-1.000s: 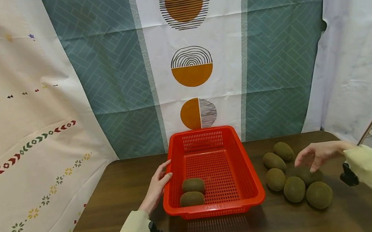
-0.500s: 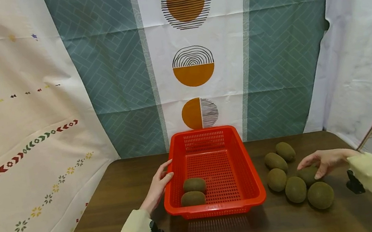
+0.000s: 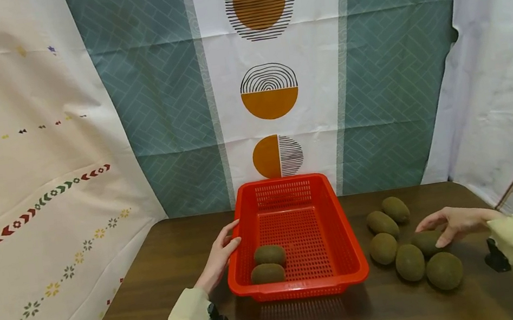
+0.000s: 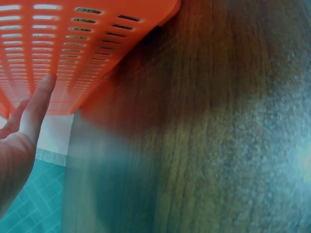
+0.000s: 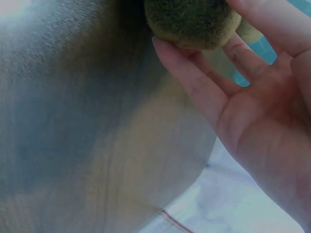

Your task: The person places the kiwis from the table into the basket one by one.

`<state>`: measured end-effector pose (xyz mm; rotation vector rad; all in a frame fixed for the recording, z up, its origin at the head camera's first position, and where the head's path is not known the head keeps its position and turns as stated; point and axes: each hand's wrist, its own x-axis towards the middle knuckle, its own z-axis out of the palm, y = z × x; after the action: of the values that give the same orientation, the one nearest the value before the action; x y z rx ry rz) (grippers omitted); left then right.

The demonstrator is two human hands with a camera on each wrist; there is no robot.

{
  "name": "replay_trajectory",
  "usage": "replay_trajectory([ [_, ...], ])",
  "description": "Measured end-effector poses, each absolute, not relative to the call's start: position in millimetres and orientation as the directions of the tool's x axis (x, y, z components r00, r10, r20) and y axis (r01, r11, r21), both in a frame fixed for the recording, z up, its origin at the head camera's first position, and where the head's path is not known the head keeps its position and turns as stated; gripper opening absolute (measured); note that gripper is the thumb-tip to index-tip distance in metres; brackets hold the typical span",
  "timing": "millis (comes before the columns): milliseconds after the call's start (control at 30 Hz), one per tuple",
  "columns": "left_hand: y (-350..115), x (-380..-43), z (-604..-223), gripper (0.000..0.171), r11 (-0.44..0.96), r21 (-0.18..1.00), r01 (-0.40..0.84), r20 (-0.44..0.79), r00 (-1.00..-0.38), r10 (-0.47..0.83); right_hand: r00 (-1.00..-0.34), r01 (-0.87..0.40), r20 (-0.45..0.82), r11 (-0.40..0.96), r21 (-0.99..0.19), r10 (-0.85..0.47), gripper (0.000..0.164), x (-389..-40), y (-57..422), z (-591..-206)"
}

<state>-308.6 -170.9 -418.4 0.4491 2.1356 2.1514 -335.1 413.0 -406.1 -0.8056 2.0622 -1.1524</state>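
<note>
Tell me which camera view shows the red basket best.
The head view: the red basket fits fully in frame, its inside and two kiwis showing. The left wrist view catches only part of its slotted outer side; the right wrist view, none of it.

I pinch one fuzzy, brown-green kiwi (image 3: 424, 242) among five others (image 3: 410, 263) on the bench (image 3: 168, 270), about three o'clock from the upright red slotted basket (image 3: 299, 286); two kiwis (image 3: 269, 256) lie inside at its seven o'clock.
</note>
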Motion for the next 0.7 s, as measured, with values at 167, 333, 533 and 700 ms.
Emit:
replay_trajectory([
  [167,-170.3,-307.8,-418.6,0.049,-0.027,0.989,0.144,0.146,-0.956,0.256,-0.647,-0.246,-0.187,0.434,-0.867,-0.739,0.042,-335.2,416.4,-395.0],
  [333,-170.8,-307.3,-416.6,0.05,-0.027,0.989,0.142,0.144,-0.954,0.262,-0.731,-0.216,-0.184,0.478,-0.851,-0.657,0.044,-335.2,408.8,-378.4],
  [533,-171.1,-307.0,-416.5,0.049,-0.021,0.989,0.148,0.149,-0.955,0.256,-0.782,-0.193,-0.155,0.472,-0.86,-0.603,0.048,-337.4,390.8,-364.7],
  [700,-170.3,-307.3,-416.7,0.049,-0.03,0.989,0.145,0.147,-0.955,0.258,-0.803,-0.192,-0.134,0.466,-0.864,-0.581,0.048,-339.8,375.7,-359.6],
])
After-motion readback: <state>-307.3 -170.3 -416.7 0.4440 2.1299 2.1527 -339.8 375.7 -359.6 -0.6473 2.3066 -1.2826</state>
